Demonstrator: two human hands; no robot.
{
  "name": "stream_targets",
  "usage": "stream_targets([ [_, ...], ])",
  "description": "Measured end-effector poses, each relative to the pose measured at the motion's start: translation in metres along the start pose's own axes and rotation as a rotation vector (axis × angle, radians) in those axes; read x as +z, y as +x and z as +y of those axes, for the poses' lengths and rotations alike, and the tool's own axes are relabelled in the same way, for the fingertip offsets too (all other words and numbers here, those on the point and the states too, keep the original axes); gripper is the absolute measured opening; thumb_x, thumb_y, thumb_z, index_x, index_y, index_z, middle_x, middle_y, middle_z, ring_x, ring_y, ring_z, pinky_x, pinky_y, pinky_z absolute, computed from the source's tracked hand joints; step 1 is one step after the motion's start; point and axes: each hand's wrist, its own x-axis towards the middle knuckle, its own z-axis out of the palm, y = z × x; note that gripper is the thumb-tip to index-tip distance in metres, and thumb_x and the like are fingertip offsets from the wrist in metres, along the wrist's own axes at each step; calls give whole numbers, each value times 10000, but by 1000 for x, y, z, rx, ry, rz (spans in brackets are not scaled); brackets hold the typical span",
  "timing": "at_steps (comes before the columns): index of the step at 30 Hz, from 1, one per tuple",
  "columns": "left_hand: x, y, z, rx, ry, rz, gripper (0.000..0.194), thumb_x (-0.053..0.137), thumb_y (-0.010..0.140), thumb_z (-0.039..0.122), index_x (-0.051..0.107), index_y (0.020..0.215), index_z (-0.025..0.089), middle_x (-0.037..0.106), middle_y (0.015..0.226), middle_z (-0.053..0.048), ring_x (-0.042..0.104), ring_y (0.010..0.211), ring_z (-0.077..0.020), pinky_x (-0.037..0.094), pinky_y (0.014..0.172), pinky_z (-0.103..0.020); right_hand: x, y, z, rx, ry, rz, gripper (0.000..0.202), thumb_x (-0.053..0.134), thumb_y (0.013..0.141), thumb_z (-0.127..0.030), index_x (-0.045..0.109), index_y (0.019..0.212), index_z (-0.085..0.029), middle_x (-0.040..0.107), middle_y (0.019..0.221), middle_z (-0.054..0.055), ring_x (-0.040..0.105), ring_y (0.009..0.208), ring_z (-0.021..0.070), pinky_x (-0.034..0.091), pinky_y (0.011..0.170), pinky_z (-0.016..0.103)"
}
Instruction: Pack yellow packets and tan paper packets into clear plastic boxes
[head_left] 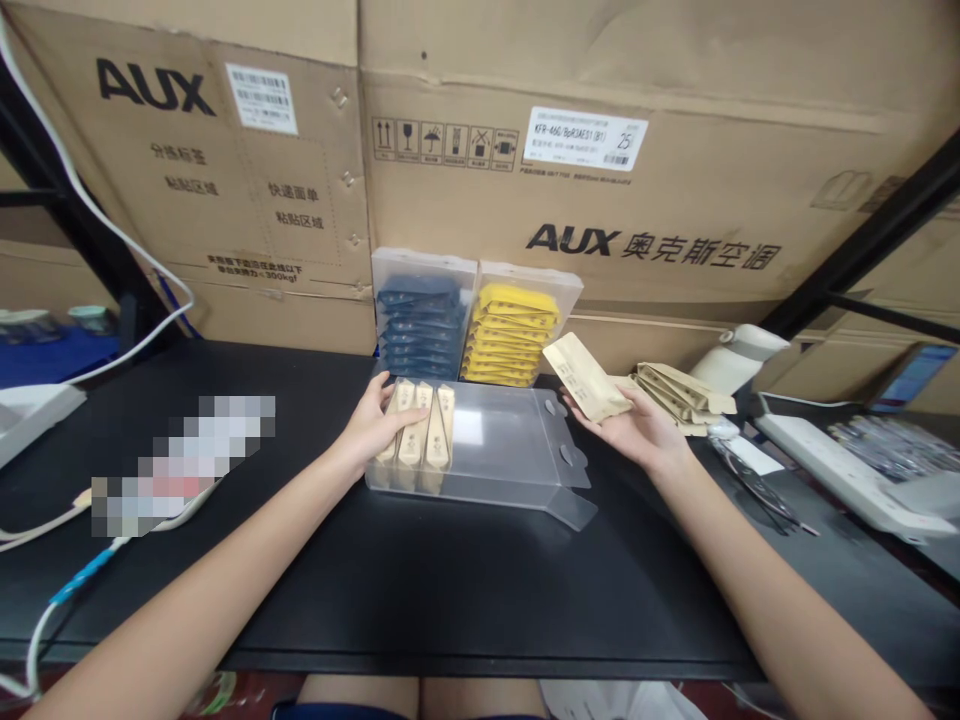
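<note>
A clear plastic box (502, 450) lies on the black table with its flap end open to the right. Several beige packets (412, 435) stand in a row in its left part. My left hand (375, 420) is wrapped round the box's left end, thumb over the packets. On the right, my right hand (630, 425) holds a beige packet (585, 378) above the table, beyond the open end. Behind stand two clear boxes, one filled with blue packets (420, 325), the other with yellow packets (511, 332). A pile of beige packets (679, 395) lies beyond my right hand.
Large cardboard boxes (465, 210) stand along the back of the table (480, 590). A white bottle (739, 358), thin cables and a white power strip (847, 475) are at the right. At the left lie a blurred-out object (184, 470) and white cables.
</note>
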Motion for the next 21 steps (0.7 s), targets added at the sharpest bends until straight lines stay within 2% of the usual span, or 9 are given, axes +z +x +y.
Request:
stream_targets([
  [4, -1, -1, 4, 3, 4, 43, 1002, 769, 644, 187, 158, 1436, 138, 395, 1418, -192, 458, 1256, -266, 401, 1020, -366, 9, -3, 1, 3, 15, -66, 418, 404, 837, -322, 505, 1218, -184, 530, 1329, 95, 552, 1162, 211, 443, 998, 423],
  [8, -3, 3, 2, 4, 11, 96, 1002, 786, 626, 211, 186, 1427, 173, 374, 1433, -181, 452, 1260, -272, 385, 1033, -379, 10, -2, 2, 54, -18, -72, 397, 424, 855, -342, 516, 1207, -182, 557, 1298, 104, 583, 1121, 214, 510, 917, 387],
  [11, -5, 5, -2, 13, 2, 110, 1002, 794, 613, 218, 202, 1421, 185, 388, 1422, -178, 472, 1242, -271, 391, 1027, -387, 1, 4, 4, 180, -41, -7, 369, 423, 870, -368, 534, 1169, -182, 663, 1123, 111, 677, 917, 222, 578, 708, 330],
  [14, -4, 5, -3, 19, -3, 119, 988, 795, 609, 213, 220, 1413, 193, 400, 1413, -172, 484, 1229, -272, 396, 1024, -388, -7, 9, 4, 254, -122, 93, 315, 392, 862, -321, 568, 1065, -157, 716, 852, 102, 687, 630, 203, 523, 434, 253],
  [16, -4, 4, -3, 24, -2, 121, 970, 791, 613, 207, 233, 1407, 190, 409, 1405, -173, 490, 1223, -274, 404, 1017, -386, -9, 11, 4, 258, -191, 178, 277, 364, 848, -288, 580, 941, -142, 678, 642, 80, 619, 454, 177, 428, 314, 219],
  [18, -3, 3, -1, 29, 0, 121, 952, 782, 623, 199, 238, 1404, 175, 423, 1392, -180, 496, 1217, -276, 415, 1006, -381, -11, 11, 4, 244, -237, 276, 238, 350, 839, -271, 555, 821, -151, 598, 493, 43, 523, 335, 145, 355, 263, 202],
  [21, -2, 2, 0, 23, 18, 120, 924, 769, 639, 190, 244, 1399, 162, 425, 1389, -182, 499, 1211, -272, 410, 1010, -380, -12, 10, 4, 194, -269, 336, 200, 367, 840, -284, 490, 725, -177, 524, 420, 2, 403, 256, 103, 286, 231, 184],
])
